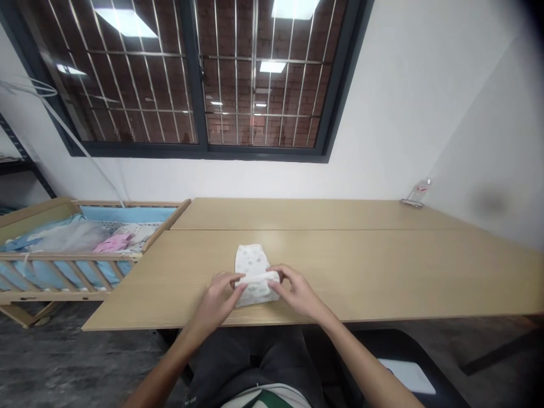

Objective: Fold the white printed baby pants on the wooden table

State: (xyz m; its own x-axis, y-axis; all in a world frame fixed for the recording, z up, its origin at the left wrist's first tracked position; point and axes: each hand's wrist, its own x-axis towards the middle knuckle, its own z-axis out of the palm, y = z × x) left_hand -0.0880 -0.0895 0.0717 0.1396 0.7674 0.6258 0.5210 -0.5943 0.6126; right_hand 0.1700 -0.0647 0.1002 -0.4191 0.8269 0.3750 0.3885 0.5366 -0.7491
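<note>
A small white diaper (251, 262) with a faint printed pattern lies on the light wooden table (382, 272), close to its near edge. The near end of it is rolled or folded up. My left hand (219, 297) pinches the left side of that fold with thumb and fingers. My right hand (295, 290) grips the right side of the same fold, fingers curled over it. Both hands rest on the tabletop.
A wooden baby crib (63, 249) with blue lining and pink and white cloths stands at the left, against the table. A small clear stand (417, 194) sits at the table's far right by the wall. A barred window (191, 73) is behind.
</note>
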